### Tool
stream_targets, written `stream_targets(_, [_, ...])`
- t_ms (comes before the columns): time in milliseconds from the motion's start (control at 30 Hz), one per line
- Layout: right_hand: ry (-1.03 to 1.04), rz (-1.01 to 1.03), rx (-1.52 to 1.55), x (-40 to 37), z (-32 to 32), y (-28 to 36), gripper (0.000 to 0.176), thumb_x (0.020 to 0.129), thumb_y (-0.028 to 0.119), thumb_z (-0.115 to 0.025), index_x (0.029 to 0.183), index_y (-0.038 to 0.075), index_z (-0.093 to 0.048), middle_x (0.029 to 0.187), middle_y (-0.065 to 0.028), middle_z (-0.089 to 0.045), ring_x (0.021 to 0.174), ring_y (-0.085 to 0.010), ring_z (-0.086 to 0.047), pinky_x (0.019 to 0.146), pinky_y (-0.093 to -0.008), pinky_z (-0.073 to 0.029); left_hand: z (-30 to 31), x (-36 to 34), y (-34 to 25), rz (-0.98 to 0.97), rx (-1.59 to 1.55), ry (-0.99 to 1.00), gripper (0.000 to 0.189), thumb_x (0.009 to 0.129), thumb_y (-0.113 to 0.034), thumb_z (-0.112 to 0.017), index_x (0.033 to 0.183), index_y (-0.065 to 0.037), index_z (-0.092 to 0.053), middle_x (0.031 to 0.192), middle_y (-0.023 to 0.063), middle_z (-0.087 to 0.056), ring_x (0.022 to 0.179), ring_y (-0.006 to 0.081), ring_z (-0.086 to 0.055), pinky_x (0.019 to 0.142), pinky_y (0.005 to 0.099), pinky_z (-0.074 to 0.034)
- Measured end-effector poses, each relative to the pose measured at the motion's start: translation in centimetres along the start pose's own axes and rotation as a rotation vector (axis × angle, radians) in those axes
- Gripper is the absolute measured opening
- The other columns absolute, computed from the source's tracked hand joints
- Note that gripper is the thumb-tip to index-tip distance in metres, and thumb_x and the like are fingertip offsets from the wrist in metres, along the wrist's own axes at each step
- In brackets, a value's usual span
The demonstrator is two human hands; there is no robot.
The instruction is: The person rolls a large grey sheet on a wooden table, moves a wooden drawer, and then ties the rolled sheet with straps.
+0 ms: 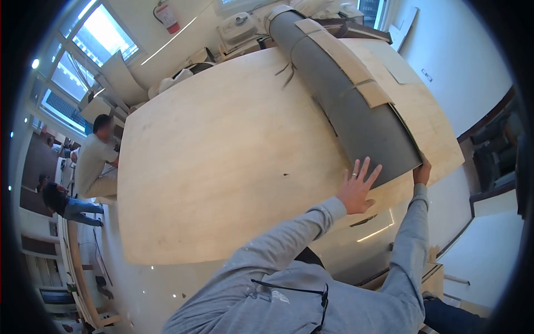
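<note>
A large grey roll of sheet material point(350, 106) lies across the right part of a pale wooden board point(222, 156). Cords tie it, and a flat strip of cardboard point(339, 55) runs along its upper side. My left hand point(359, 189) is spread at the near end of the roll, fingertips at its grey surface; a ring shows on one finger. At the roll's near right corner, my right hand point(423, 170) is closed round the edge, its fingers partly hidden.
A person in a light shirt point(94, 161) sits at the board's left edge, with another in jeans point(78, 209) behind. Clutter and a white sink point(238, 29) stand beyond the far edge. A fire extinguisher point(167, 16) hangs on the wall. Long timber pieces point(75, 256) lie at left.
</note>
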State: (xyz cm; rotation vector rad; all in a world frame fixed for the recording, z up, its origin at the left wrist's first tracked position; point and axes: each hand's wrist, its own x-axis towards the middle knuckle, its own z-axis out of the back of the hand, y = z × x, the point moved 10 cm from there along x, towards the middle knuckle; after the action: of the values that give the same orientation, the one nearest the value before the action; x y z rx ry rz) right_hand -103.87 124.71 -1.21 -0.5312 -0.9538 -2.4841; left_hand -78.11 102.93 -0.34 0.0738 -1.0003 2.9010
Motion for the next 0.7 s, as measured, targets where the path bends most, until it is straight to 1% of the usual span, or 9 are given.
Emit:
stream_targets(100, [0.004, -0.018, -0.046, 0.8, -0.8, -4.1, 0.026, 0.096, 0.007, -0.064, 0.118, -0.001, -0.076, 0.108, -0.0250, -0.077, 0.104, -0.0396, -0.076, 0.090, -0.0433, -0.057, -1.7, 2.0, 1.3, 0.099, -0.304, -0.064, 0.129, 0.082, -0.042, -0.087, 0.173, -0.021, 0.002, 0.174, 0.0337, 0.008, 0.157, 0.0637, -0.005, 0.122, 0.0706, -0.027])
stream_targets(200, [-0.040, -0.042, -0.171, 0.4, -0.3, -5.7, 0.022, 0.094, 0.009, -0.065, 0.108, -0.005, -0.075, 0.099, -0.0250, -0.077, 0.096, -0.0392, -0.076, 0.084, -0.0470, -0.056, -2.7, 3.7, -0.5, 0.103, -0.239, -0.088, 0.134, 0.080, -0.043, -0.089, 0.173, -0.019, 0.004, 0.172, 0.0368, 0.012, 0.156, 0.0658, -0.007, 0.124, 0.0661, -0.029])
stream_targets(300, [-0.008, -0.057, -0.060, 1.0, -0.5, -6.5, 0.022, 0.094, 0.010, -0.066, 0.109, -0.004, -0.075, 0.100, -0.0247, -0.077, 0.097, -0.0380, -0.077, 0.084, -0.0459, -0.056, -3.5, 4.9, -1.6, 0.191, -0.192, -0.258, 0.133, 0.081, -0.039, -0.089, 0.172, -0.016, 0.005, 0.173, 0.0360, 0.013, 0.155, 0.0656, -0.009, 0.123, 0.0643, -0.031])
stream_targets(400, [0.004, -0.015, 0.041, 1.5, -0.4, -6.9, 0.022, 0.094, 0.010, -0.067, 0.108, -0.003, -0.076, 0.099, -0.0238, -0.078, 0.097, -0.0385, -0.076, 0.084, -0.0454, -0.056, -6.4, 5.9, 0.1, 0.337, -0.236, -0.383, 0.131, 0.083, -0.030, -0.088, 0.172, -0.014, 0.007, 0.172, 0.0364, 0.012, 0.155, 0.0624, -0.019, 0.120, 0.0582, -0.039])
stream_targets(500, [0.248, -0.018, 0.116, 1.8, -1.8, -8.4, 0.022, 0.092, 0.011, -0.070, 0.107, -0.003, -0.077, 0.098, -0.0246, -0.078, 0.095, -0.0395, -0.076, 0.083, -0.0453, -0.057, -6.6, 5.7, 1.2, 0.409, -0.459, -0.562, 0.125, 0.085, -0.015, -0.083, 0.172, -0.017, 0.008, 0.175, 0.0324, 0.005, 0.144, 0.0598, -0.042, 0.102, 0.0562, -0.054])
stream_targets(567, [0.121, 0.007, 0.090, 0.1, -4.0, -12.1, 0.023, 0.090, 0.012, -0.073, 0.107, -0.003, -0.077, 0.100, -0.0261, -0.077, 0.089, -0.0379, -0.076, 0.080, -0.0458, -0.057, -7.8, 6.1, 3.1, 0.453, -0.519, -0.560, 0.121, 0.086, -0.010, -0.078, 0.171, -0.016, 0.008, 0.174, 0.0327, -0.006, 0.134, 0.0572, -0.052, 0.094, 0.0534, -0.057])
stream_targets(600, [0.175, 0.028, 0.144, -0.3, -4.8, -11.8, 0.024, 0.090, 0.012, -0.075, 0.105, -0.006, -0.072, 0.098, -0.0251, -0.076, 0.082, -0.0309, -0.076, 0.072, -0.0429, -0.059, -8.6, 5.9, 3.7, 0.482, -0.551, -0.561, 0.119, 0.087, -0.007, -0.076, 0.171, -0.015, 0.008, 0.174, 0.0328, -0.011, 0.129, 0.0560, -0.057, 0.090, 0.0520, -0.058])
stream_targets(667, [0.128, -0.225, 0.445, -1.4, -6.9, -14.9, 0.022, 0.090, 0.011, -0.074, 0.103, -0.006, -0.069, 0.096, -0.0217, -0.075, 0.078, -0.0259, -0.074, 0.068, -0.0400, -0.060, -9.0, 6.1, 4.2, 0.500, -0.537, -0.572, 0.118, 0.086, -0.003, -0.072, 0.171, -0.015, 0.009, 0.172, 0.0328, -0.017, 0.128, 0.0547, -0.059, 0.092, 0.0524, -0.057])
stream_targets(700, [0.160, -0.284, 0.466, -1.8, -7.4, -15.2, 0.021, 0.091, 0.011, -0.073, 0.102, -0.006, -0.067, 0.095, -0.0203, -0.073, 0.077, -0.0244, -0.074, 0.066, -0.0387, -0.060, -8.9, 6.0, 4.3, 0.508, -0.529, -0.575, 0.117, 0.086, -0.001, -0.070, 0.171, -0.015, 0.010, 0.172, 0.0328, -0.021, 0.127, 0.0541, -0.060, 0.092, 0.0526, -0.057])
